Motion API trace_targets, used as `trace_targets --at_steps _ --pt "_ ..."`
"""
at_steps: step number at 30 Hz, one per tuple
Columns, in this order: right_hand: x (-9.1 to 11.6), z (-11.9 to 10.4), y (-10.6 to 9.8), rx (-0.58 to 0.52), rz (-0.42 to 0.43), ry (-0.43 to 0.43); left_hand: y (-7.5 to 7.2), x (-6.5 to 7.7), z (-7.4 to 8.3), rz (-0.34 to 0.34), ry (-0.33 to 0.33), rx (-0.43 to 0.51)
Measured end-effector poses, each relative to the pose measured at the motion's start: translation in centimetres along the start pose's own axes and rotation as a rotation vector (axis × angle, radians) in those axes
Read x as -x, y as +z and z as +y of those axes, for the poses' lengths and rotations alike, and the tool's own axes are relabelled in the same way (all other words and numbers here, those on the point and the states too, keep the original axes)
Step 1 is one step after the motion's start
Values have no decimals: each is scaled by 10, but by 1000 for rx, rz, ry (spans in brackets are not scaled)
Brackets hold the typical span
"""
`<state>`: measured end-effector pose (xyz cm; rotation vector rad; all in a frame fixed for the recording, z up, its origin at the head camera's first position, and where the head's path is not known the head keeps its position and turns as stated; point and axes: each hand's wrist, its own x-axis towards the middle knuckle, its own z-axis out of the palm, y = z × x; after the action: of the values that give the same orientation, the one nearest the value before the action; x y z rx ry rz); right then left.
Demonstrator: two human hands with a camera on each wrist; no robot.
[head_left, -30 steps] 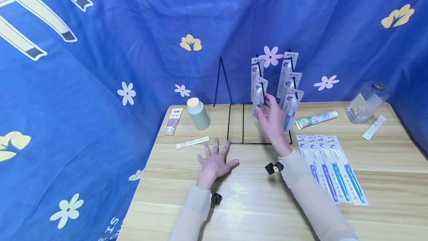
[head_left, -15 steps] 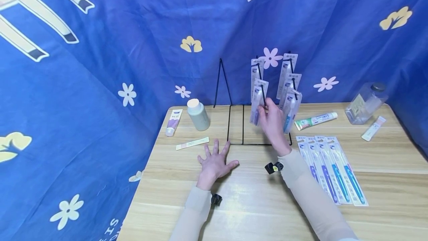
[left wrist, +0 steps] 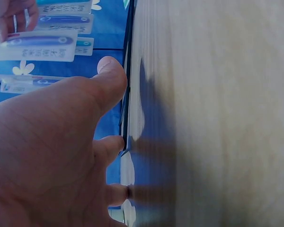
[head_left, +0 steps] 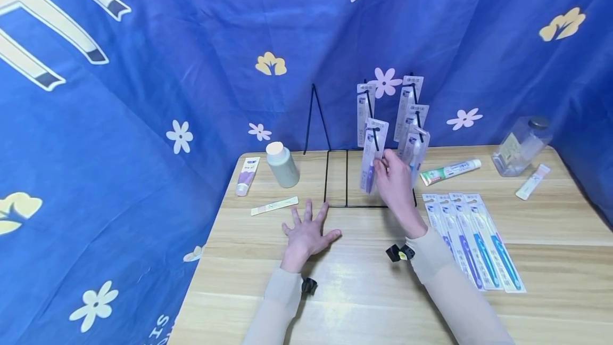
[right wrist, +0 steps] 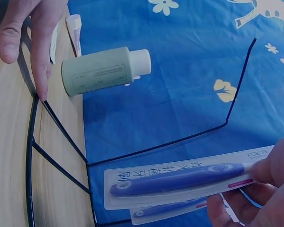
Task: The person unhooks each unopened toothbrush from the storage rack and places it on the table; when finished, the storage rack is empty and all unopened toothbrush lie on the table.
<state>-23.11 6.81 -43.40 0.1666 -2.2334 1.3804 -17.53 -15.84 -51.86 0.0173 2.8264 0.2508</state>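
Nearing tip of hook (head_left: 376, 141), pack (head_left: 369, 159) is pinched in right hand (head_left: 395, 177); unhooking seems underway; left hand (head_left: 308, 236) is spread wide.

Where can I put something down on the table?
Bare table lies between left hand and right sleeve, in front of the rack, and right of the flat toothbrush packs. The rack's right side is crowded: hanging packs beside the right hand.

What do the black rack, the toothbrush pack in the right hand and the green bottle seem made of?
Black rack: probably metal wire, painted or coated; thin, smoothly bent rods.
Toothbrush pack: likely glossy clear plastic, since the handle shows through; its back may be card.
Green bottle: probably opaque plastic, matte; soft shading, no glare.
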Motion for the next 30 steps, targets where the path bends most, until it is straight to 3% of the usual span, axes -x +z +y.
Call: trace_targets --at_steps 6,17,24,30 --pt "13 -3 -14 -33 -35 43 1 -1 0 5 -3 -9" --pt "37 -2 -52 60 -10 -19 2 -2 -1 16 2 -7" --pt "50 12 -85 28 -49 -15 4 -3 -2 21 7 -2" --pt "62 33 -115 67 -68 62 4 -3 -2 21 9 1"
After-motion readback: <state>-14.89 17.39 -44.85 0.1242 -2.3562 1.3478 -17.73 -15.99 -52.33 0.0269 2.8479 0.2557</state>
